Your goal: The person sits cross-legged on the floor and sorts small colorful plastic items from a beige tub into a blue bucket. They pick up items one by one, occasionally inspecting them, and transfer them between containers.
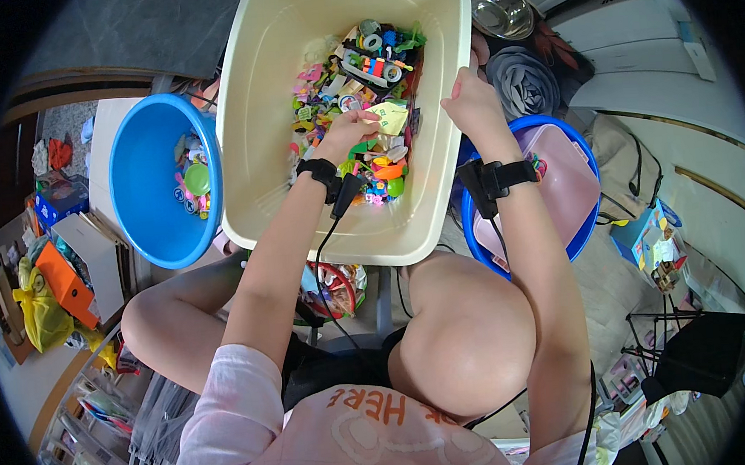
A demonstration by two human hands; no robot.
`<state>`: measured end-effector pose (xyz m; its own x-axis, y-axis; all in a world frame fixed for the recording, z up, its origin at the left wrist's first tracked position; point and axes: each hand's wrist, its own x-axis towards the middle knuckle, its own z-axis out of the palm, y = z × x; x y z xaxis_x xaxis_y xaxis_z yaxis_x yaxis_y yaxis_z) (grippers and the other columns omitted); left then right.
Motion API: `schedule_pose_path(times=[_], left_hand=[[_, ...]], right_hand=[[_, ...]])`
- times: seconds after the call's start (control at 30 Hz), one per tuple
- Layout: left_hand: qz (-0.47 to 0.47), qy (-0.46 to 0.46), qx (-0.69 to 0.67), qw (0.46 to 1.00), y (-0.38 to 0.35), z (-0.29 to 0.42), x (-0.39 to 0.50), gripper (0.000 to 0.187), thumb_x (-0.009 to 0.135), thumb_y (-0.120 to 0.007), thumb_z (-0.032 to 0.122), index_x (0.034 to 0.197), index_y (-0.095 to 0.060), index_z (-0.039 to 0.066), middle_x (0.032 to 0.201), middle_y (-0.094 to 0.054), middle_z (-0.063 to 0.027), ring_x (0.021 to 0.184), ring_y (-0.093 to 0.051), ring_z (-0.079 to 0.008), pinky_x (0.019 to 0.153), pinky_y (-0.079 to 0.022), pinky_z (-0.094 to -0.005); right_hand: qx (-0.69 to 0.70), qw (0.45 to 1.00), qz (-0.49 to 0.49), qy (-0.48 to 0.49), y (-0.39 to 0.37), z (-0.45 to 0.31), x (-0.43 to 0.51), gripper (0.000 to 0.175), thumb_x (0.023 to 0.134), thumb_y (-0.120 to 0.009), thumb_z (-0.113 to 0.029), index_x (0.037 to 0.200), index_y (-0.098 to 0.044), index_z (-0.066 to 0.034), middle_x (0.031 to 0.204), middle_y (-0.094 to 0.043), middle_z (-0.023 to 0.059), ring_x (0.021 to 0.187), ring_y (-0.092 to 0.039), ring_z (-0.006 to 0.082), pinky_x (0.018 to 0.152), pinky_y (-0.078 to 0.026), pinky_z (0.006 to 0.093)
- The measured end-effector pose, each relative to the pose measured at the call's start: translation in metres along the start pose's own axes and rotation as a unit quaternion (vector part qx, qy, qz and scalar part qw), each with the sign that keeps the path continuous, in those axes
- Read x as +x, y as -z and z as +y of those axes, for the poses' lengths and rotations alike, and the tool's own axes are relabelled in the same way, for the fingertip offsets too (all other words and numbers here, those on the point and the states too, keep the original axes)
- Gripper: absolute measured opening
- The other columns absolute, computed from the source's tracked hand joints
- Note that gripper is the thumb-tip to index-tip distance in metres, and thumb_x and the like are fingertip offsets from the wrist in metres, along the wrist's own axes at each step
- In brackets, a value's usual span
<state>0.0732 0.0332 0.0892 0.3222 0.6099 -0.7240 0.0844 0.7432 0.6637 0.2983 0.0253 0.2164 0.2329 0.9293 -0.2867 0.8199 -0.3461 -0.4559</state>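
Note:
In front of me a large cream plastic tub [268, 194] holds a heap of small colourful plastic toys and trinkets [319, 95]. My left hand [347, 132] is inside the tub, pinching a pale yellow slip of paper [391, 117] that bears writing, just over the heap. Curled over the tub's right rim is my right hand [477, 108]. A black tray-like container [376, 88] with toy pieces and rings of tape or similar lies on the far part of the heap. Both wrists wear black straps with cables.
Left of the tub, a blue basin [145, 182] contains small toys and a green round piece [196, 179]. At right, a darker blue basin [592, 219] holds a pink plastic container [562, 189]. A steel bowl [500, 10] stands behind it. A red-rimmed basket [337, 289] sits below the tub.

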Motion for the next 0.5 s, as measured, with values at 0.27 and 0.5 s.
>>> schedule_pose_path(times=[0.27, 0.5], left_hand=[[-0.004, -0.125, -0.028, 0.992, -0.021, 0.018, -0.048, 0.045, 0.082, -0.068, -0.001, 0.124, -0.053, 0.007, 0.11, -0.064, -0.0052, 0.091, -0.061, -0.0108, 0.077, -0.049, -0.0244], [-0.003, -0.112, 0.04, 0.993, -0.016, 0.044, -0.102, 0.035, 0.085, -0.068, 0.01, 0.118, -0.057, 0.005, 0.097, -0.068, -0.001, 0.077, -0.058, -0.0056, 0.066, -0.046, -0.0216]], right_hand=[[-0.026, 1.0, 0.007, -0.009, -0.007, 0.005, 0.007, 0.03, 0.073, -0.073, -0.016, 0.09, -0.053, -0.0007, 0.09, -0.064, 0.0229, 0.089, -0.063, 0.0414, 0.078, -0.049, 0.0464], [-0.075, 0.997, -0.027, 0.011, 0.0, -0.011, -0.002, 0.039, 0.075, -0.072, -0.019, 0.102, -0.053, 0.0024, 0.098, -0.063, 0.0262, 0.097, -0.06, 0.0445, 0.086, -0.048, 0.0487]])
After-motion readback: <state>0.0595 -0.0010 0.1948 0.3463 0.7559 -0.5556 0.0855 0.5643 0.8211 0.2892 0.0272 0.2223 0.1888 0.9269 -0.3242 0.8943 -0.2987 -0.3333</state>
